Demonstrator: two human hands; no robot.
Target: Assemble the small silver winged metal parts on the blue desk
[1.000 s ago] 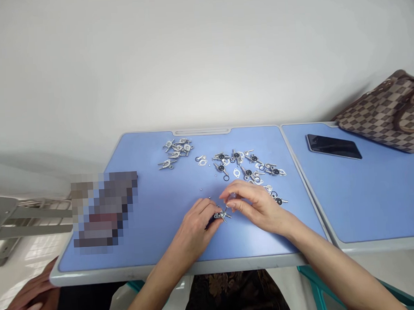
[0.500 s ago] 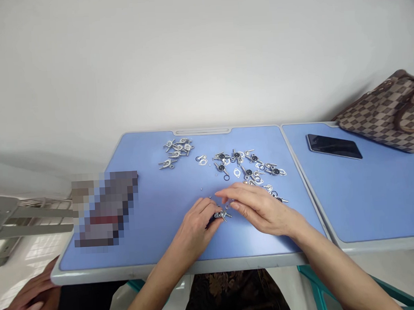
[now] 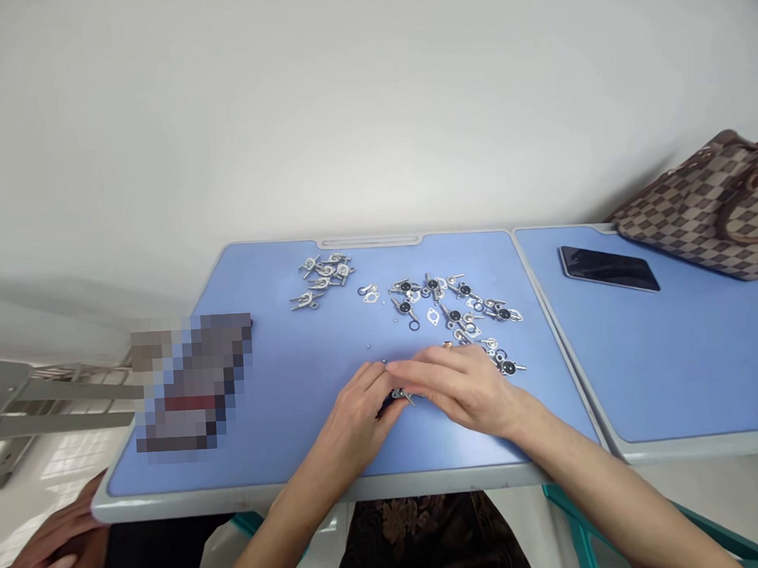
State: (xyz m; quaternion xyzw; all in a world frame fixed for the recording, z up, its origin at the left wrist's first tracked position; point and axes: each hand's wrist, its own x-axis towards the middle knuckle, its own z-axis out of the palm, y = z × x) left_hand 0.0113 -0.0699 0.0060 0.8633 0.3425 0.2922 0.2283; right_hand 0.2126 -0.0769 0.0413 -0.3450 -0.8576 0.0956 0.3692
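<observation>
Near the front of the blue desk, my left hand (image 3: 364,406) is closed around a small metal fitting (image 3: 405,395) with a thin prong sticking out. My right hand (image 3: 464,385) bends over that fitting from the right, its fingers meeting the left hand's. What its fingertips pinch, if anything, is hidden. Just beyond the hands lie several metal fittings with round black centres (image 3: 455,316), mixed with flat silver gaskets (image 3: 432,317) and dark rings (image 3: 414,325). A pile of all-silver fittings (image 3: 326,271) sits farther left.
A blurred-out flat object (image 3: 197,382) lies on the desk's left side. On the adjoining right desk are a phone (image 3: 609,268) and a checkered bag (image 3: 699,208). Another person's hands (image 3: 55,538) rest at lower left. A wall stands behind the desks.
My right hand has moved left and closed in on the fitting, now covering part of it. The left hand has stayed in place with its hold.
</observation>
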